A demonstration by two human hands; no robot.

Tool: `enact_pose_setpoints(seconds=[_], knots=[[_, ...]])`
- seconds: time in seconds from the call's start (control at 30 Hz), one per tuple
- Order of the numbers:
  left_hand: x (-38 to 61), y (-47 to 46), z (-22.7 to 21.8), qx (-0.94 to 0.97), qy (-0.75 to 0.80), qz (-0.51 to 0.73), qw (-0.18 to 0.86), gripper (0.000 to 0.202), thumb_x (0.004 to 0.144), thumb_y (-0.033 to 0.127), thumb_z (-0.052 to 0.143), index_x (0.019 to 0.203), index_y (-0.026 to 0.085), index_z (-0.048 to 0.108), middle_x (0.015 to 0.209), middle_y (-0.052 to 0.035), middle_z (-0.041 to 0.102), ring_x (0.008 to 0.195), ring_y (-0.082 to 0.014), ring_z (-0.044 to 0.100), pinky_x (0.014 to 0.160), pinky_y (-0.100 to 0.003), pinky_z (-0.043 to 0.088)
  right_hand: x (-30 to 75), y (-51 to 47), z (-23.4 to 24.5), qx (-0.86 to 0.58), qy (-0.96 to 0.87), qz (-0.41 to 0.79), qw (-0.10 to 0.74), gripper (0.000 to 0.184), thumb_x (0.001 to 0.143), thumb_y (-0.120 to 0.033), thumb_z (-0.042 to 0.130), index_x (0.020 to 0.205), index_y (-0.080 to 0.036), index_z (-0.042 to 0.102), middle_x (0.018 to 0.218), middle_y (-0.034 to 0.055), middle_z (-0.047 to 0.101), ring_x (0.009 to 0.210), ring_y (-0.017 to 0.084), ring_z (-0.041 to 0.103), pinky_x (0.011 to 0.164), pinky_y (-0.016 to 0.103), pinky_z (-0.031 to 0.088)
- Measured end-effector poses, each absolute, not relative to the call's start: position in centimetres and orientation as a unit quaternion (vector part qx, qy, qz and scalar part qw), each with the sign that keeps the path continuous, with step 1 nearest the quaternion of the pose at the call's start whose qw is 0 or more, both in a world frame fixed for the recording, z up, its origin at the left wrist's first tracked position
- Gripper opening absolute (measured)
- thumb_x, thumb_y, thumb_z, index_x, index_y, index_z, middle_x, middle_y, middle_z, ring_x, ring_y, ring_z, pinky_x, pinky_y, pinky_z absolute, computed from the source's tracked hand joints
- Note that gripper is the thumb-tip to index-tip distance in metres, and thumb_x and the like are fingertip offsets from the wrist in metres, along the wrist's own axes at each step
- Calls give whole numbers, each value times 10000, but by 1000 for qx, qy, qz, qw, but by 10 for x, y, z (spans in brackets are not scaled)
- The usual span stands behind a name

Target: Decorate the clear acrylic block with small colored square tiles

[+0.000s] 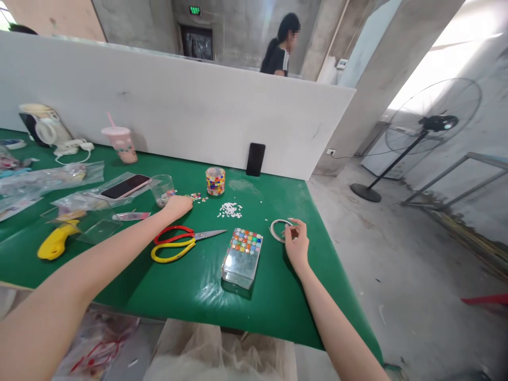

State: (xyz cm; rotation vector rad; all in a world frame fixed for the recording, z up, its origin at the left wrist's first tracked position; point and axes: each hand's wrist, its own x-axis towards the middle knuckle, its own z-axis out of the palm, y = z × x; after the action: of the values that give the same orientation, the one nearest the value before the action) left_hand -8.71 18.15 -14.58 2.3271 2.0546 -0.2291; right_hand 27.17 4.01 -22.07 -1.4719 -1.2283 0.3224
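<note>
While your left hand [177, 205] rests curled on the loose mosaic tiles [197, 197], pinch the white ring [279, 229] firmly in your right hand [297, 242], flat on the counter [190, 286].

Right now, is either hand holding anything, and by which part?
The right hand pinches a white ring by its near edge; the left hand rests on small tiles, grip unclear.

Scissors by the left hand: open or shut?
Shut. The scissors lie flat on the green table, blades together in one point, red and yellow handles side by side.
</note>
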Motion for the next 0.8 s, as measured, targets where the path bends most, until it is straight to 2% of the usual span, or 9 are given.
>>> enact_pose_setpoints(seconds=[0.13, 0.27, 0.33, 0.4, 0.5, 0.53, 0.6, 0.7, 0.8], knots=[[-86, 180, -136, 743, 667, -27, 41, 328, 948, 331, 602, 1221, 149, 593, 1214, -104, 627, 1043, -236, 639, 872, -444, 559, 284, 44, -217, -645, -564, 113, 503, 312, 969, -389, 554, 1171, -155, 595, 980, 42, 669, 782, 157, 656, 731, 355, 564], [-79, 173, -120, 735, 667, 71, 95, 303, 954, 343, 591, 1183, 144, 606, 1160, -94, 644, 996, -219, 648, 842, -422, 563, 292, 41, -209, -649, -637, 105, 402, 307, 861, -435, 691, 1001, -165, 653, 842, 11, 673, 819, 194, 656, 899, 474, 512], [-71, 163, -113, 735, 651, 124, 146, 273, 959, 360, 581, 1110, 136, 623, 1058, -68, 658, 893, -186, 653, 774, -369, 567, 293, 37, -206, -650, -664, 102, 356, 336, 760, -467, 778, 887, -178, 663, 806, 6, 670, 865, 222, 651, 995, 541, 438], [-58, 148, -107, 739, 614, 173, 219, 282, 971, 401, 548, 982, 129, 622, 866, -17, 633, 704, -132, 611, 636, -286, 533, 291, 35, -204, -653, -678, 105, 320, 326, 766, -463, 775, 870, -175, 663, 878, 26, 682, 932, 235, 644, 999, 538, 438], [-33, 115, -99, 745, 522, 216, 354, 368, 1021, 410, 383, 765, 170, 492, 596, 67, 398, 460, -72, 374, 454, -209, 354, 285, 34, -204, -659, -681, 128, 292, 252, 904, -380, 653, 1019, -156, 658, 1064, 63, 677, 986, 218, 647, 900, 455, 524], [-24, 103, -96, 745, 489, 225, 393, 383, 1023, 388, 322, 708, 192, 417, 567, 78, 310, 442, -69, 302, 436, -205, 302, 283, 34, -203, -660, -678, 139, 291, 248, 931, -355, 621, 1077, -156, 647, 1111, 71, 669, 989, 211, 651, 875, 435, 542], [-7, 78, -90, 743, 427, 236, 459, 347, 988, 377, 326, 680, 218, 323, 565, 85, 238, 451, -70, 234, 434, -208, 256, 278, 34, -200, -661, -667, 164, 302, 264, 943, -338, 608, 1135, -158, 629, 1141, 77, 660, 970, 203, 659, 835, 409, 564], [11, 48, -80, 739, 349, 243, 523, 336, 955, 395, 332, 668, 223, 298, 562, 78, 258, 474, -77, 228, 453, -223, 265, 273, 29, -185, -654, -638, 212, 347, 252, 968, -372, 563, 1045, -142, 630, 901, 29, 676, 724, 138, 655, 661, 308, 566], [19, 26, -68, 737, 298, 255, 550, 354, 965, 401, 325, 662, 218, 315, 568, 72, 273, 491, -83, 240, 480, -235, 292, 266, 15, -152, -628, -605, 265, 412, 404, 1027, -473, 314, 906, -178, 562, 492, -80, 475, 375, 95, 449, 397, 218, 409]])
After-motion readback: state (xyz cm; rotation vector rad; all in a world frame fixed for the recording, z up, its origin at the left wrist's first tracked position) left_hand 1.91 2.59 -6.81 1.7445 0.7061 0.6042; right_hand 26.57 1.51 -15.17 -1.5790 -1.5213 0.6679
